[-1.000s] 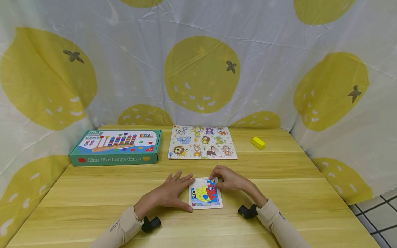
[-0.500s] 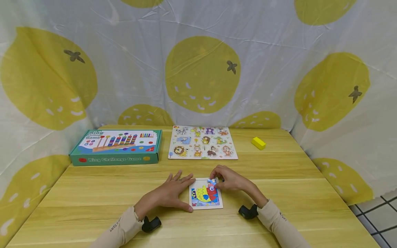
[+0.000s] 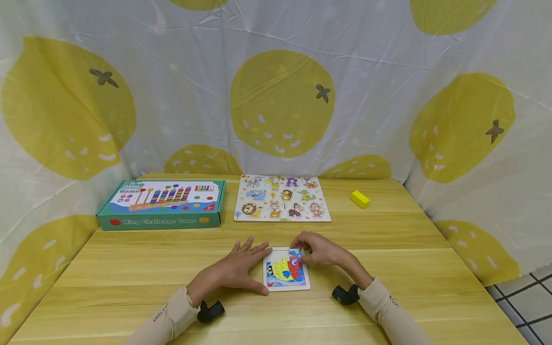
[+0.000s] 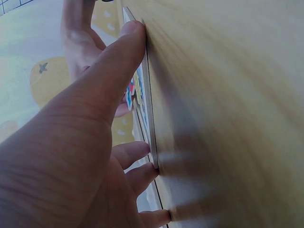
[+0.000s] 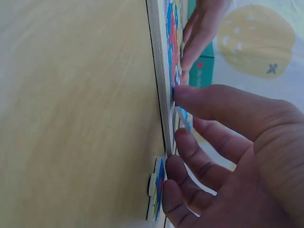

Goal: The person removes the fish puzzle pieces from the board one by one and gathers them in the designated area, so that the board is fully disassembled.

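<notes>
A small square jigsaw puzzle [image 3: 286,270] with a yellow and red fish lies in a pale wooden tray [image 3: 288,289]; bare wood shows at the tray's upper left. My left hand [image 3: 235,268] rests along the tray's left side, fingers spread, thumb at the lower left corner. At the upper right corner my right hand [image 3: 320,250] pinches a blue puzzle piece [image 5: 186,118] between thumb and fingers. That piece stands tilted against the tray in the left wrist view. Another loose puzzle piece [image 5: 156,190] lies on the table beside the tray, under my right fingers.
Behind the tray lies an animal peg puzzle board [image 3: 282,198]. A green Ring Challenge Game box [image 3: 159,206] stands at the back left. A yellow block [image 3: 360,199] sits at the back right. A lemon-print curtain [image 3: 280,103] encloses the wooden table [image 3: 388,249].
The pinched puzzle piece has changed its tilt and shifted slightly left at the tray's upper right corner, with my right fingertips. My left hand has stayed still.
</notes>
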Action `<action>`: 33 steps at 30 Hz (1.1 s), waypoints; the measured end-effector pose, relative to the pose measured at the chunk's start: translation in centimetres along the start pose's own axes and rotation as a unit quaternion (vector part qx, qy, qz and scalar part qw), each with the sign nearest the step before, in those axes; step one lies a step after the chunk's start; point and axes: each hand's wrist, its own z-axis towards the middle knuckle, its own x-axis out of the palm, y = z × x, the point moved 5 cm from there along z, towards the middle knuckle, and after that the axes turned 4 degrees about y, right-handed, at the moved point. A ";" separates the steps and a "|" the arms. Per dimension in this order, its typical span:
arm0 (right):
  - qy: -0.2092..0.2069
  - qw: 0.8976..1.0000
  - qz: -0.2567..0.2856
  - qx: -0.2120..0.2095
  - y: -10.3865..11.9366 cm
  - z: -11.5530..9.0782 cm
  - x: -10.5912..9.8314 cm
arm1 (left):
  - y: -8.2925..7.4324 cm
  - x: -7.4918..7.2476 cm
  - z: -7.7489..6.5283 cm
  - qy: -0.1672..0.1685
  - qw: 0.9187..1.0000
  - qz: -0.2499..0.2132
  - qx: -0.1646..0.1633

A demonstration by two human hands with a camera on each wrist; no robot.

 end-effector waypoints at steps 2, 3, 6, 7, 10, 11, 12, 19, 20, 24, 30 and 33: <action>0.006 1.000 -0.004 0.001 0.0 0.0 0.1 | 0.0 0.0 0.0 0.000 1.000 -0.001 0.000; 0.010 1.000 -0.004 0.001 0.0 0.1 0.1 | 0.0 0.0 0.0 0.000 1.000 -0.001 0.000; 0.018 1.000 -0.006 0.005 0.1 0.1 0.2 | 0.0 -0.1 -0.1 -0.001 1.000 0.001 0.000; 0.020 1.000 -0.007 0.007 0.1 0.1 0.2 | 0.0 -0.1 -0.1 -0.001 1.000 0.001 0.000; 0.019 1.000 -0.011 0.010 0.1 0.1 0.1 | 0.0 -0.1 0.0 -0.002 1.000 0.001 -0.001; 0.018 1.000 -0.012 0.008 0.1 0.1 0.0 | 0.0 -0.1 0.0 -0.001 1.000 0.001 -0.001; 0.017 1.000 -0.013 0.010 0.1 0.1 0.0 | 0.1 -0.1 0.0 -0.001 1.000 0.001 -0.002; 0.012 1.000 0.007 0.006 -0.2 -0.1 0.0 | 0.2 -0.1 0.0 -0.001 1.000 0.004 -0.001; 0.011 1.000 0.013 0.003 -0.2 -0.1 -0.1 | 0.2 0.0 0.0 -0.001 1.000 0.003 0.000; 0.001 0.999 0.038 0.001 -0.4 -0.2 -0.4 | 0.2 0.1 -0.1 0.000 1.000 0.000 0.000; -0.018 0.999 0.046 0.006 -0.6 -0.6 -1.2 | 0.2 0.1 0.0 -0.001 1.000 0.000 0.001; -0.030 0.999 0.040 0.001 -0.7 -1.1 -2.0 | 0.1 0.0 -0.1 -0.002 1.000 0.001 0.003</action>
